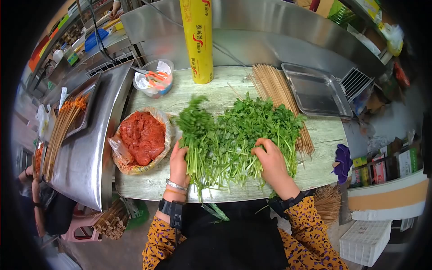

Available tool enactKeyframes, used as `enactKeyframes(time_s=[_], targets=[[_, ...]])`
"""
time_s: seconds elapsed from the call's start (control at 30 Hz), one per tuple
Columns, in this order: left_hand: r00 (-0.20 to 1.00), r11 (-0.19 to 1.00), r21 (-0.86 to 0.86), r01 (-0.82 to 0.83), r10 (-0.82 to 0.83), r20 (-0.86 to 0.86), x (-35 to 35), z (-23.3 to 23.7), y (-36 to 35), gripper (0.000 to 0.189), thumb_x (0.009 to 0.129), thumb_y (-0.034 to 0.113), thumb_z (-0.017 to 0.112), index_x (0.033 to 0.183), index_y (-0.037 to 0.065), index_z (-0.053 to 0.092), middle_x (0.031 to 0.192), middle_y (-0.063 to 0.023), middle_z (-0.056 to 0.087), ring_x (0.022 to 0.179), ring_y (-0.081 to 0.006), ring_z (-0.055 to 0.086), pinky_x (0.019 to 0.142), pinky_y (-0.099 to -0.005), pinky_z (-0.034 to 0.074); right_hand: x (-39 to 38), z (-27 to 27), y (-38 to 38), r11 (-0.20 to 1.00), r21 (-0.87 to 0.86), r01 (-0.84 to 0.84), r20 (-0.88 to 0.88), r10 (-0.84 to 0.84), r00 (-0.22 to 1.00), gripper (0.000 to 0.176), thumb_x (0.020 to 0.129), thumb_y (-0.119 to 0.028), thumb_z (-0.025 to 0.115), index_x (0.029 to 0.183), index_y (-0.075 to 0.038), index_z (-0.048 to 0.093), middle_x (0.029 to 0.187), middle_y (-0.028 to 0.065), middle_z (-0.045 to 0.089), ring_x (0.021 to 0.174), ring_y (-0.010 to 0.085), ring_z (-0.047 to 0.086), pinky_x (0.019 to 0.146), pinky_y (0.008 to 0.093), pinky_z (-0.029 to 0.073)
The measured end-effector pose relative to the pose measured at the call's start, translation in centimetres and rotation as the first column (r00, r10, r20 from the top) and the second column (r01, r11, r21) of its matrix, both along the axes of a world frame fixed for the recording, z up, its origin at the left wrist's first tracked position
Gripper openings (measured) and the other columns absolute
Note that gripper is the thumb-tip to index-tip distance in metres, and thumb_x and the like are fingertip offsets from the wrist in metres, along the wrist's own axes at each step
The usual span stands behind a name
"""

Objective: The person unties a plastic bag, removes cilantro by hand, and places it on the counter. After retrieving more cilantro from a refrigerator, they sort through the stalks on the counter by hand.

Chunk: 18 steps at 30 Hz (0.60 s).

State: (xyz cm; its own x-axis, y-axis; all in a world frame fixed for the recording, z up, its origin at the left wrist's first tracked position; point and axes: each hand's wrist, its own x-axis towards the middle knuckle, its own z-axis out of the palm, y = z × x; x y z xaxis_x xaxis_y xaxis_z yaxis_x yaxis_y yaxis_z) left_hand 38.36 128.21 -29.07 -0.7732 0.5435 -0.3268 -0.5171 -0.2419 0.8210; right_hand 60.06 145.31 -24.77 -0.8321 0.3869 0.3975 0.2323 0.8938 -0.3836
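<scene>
A wide spread of leafy green herbs (243,130) with long stems lies on the pale table (148,186) in front of me. My left hand (178,163) is wrapped round a bunch at the left end, whose leafy top is blurred. At the right part of the pile, my right hand (271,163) has its thumb and fingers curled at the stems; their tips are partly hidden in the green. Left of my left hand, a lined bowl (168,130) holds red seasoned meat (142,137).
Bamboo skewers (276,90) and a metal tray (317,90) lie behind right. A yellow wrap roll (198,45) stands at the back beside a plastic tub (153,90). Loaded skewers (65,121) rest on the left. Another person's arm (37,202) shows far left.
</scene>
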Motion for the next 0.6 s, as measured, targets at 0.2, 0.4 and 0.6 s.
enactKeyframes(time_s=[0.2,0.4,0.6], targets=[[0.951,0.948,0.268,0.17,-0.229,0.208,-0.4,0.9,-0.5,0.039,0.095,0.024,0.052,0.128,0.003,0.05,0.111,-0.0087,0.063,0.096,-0.0217,0.064,0.081,-0.0347,0.055,-0.1,0.2,-0.1,0.998,-0.061,-0.014,-0.005,0.013,1.0,0.039,0.06,0.017,0.058,0.093,-0.005,0.058,0.107,0.0104,0.053,0.103,0.0325,0.055,0.085,0.0413,0.046],[0.984,0.982,0.052,0.179,-0.179,-0.001,-0.8,-1.0,-0.8,0.035,0.09,0.01,0.058,0.123,0.002,0.052,0.112,-0.0086,0.06,0.101,-0.0194,0.061,0.087,-0.0346,0.052,0.0,-0.1,0.2,0.998,-0.047,-0.043,-0.031,0.041,0.999,0.037,0.063,0.015,0.057,0.094,-0.005,0.059,0.108,0.0103,0.054,0.103,0.0321,0.056,0.087,0.0416,0.045],[0.987,0.987,0.096,0.13,-0.138,0.084,-0.9,-0.8,-0.9,0.031,0.092,0.012,0.048,0.119,-0.002,0.054,0.114,-0.0122,0.061,0.103,-0.0225,0.062,0.088,-0.0366,0.053,-0.1,-0.5,0.2,0.997,-0.051,-0.054,-0.006,0.054,0.999,0.034,0.067,0.013,0.055,0.095,-0.005,0.06,0.11,0.0102,0.055,0.105,0.0322,0.055,0.089,0.041,0.045]])
